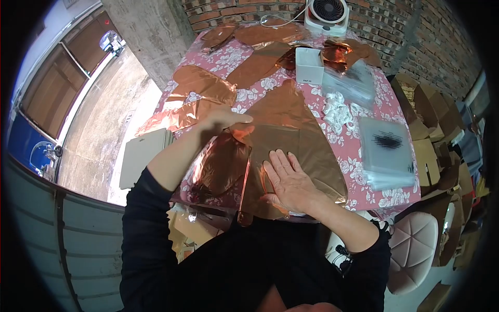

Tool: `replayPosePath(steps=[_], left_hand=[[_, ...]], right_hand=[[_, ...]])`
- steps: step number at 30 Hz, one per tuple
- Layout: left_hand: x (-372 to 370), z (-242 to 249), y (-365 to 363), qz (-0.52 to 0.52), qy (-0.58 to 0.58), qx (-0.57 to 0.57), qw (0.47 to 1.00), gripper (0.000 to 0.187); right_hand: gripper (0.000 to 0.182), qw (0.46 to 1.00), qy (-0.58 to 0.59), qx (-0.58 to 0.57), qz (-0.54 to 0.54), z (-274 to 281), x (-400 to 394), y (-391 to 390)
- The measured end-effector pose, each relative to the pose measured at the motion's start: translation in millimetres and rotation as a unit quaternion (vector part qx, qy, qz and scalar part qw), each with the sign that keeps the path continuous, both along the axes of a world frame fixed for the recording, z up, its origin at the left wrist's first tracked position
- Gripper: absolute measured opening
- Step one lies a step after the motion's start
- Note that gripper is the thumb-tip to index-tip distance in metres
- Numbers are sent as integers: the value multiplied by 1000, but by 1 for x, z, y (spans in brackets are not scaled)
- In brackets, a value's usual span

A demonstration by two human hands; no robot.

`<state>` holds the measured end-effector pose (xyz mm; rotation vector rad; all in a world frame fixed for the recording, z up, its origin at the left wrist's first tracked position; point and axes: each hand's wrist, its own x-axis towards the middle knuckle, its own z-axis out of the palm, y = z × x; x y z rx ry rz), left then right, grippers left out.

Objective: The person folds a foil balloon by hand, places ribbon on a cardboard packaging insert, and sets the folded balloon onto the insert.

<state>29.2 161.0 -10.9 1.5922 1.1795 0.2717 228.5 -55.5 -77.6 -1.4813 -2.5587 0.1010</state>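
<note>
Over at the left of the frame, a squared stack of flat grey card sheets (143, 158) sat by the table edge, and just above and to its right, a rounded piece of shiny copper-coloured foil (202, 86) lay flat. Then came the left hand (227, 118), left of centre, its thumb laid along a broad copper-coloured foil sheet (312, 135); the other fingers were hidden, so whether they grasped the foil I could not tell. That sheet filled the very middle, tapering towards the top and spreading wide below. And there was the right hand (291, 182), just below centre, palm down on the same foil, fingers extended, clenching nothing! Upper centre, an open-topped white cardboard box (309, 67) stood beyond the sheet, with a white fan with a dark round grille (328, 10) behind it at the top. Right of that, a crumpled white bundle (338, 112) rested on the pink cloth with white flowers (356, 179), near a flat pile of clear plastic bags (387, 151). Far right, open brown cardboard boxes (429, 112) crowded the frame, above a pale padded chair (414, 249) at lower right.
</note>
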Motion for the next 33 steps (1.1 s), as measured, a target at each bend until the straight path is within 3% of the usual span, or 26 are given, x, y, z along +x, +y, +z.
replayPosePath(steps=[2,3,6,10,12,16,18,19,20,22,24,25,27,30,33], left_hand=[[20,4,-3,-14,136,113,984,43],[27,3,-1,-19,137,113,984,43],[43,-1,7,-99,285,234,924,40],[63,-25,9,-70,334,313,886,35],[67,-26,-5,-55,349,412,840,37],[53,-12,-17,-28,353,418,837,40],[23,-1,-5,-32,245,234,940,46],[8,4,-13,24,162,144,976,49],[-5,15,-29,80,76,51,993,52],[-43,17,-26,60,176,28,982,54],[-101,-14,-14,-21,104,-57,993,36],[-105,-14,-24,-21,105,-59,993,36],[-111,2,-48,38,35,-71,996,17],[-94,28,-67,30,-7,-50,998,18],[-79,41,-60,-64,-19,-19,998,22]], right_hand=[[89,1000,2,0,-6,-1,0,-1],[88,1000,1,0,-4,0,1,-1],[86,1000,1,0,-5,-1,1,-2],[84,1000,5,3,-3,-1,2,-2],[84,1000,9,6,-2,-2,2,-2],[84,1000,20,14,-3,-3,2,-2],[85,999,27,16,-3,-3,2,-3],[85,999,32,20,-1,-3,2,-2],[85,999,32,21,0,-2,2,-2],[86,999,35,23,2,-2,2,-2],[85,999,31,15,3,-4,2,-1],[85,1000,28,6,5,-4,2,-1],[84,999,34,9,5,-5,2,-1],[84,999,40,8,6,-2,2,-2],[83,999,37,1,3,0,1,-1]])
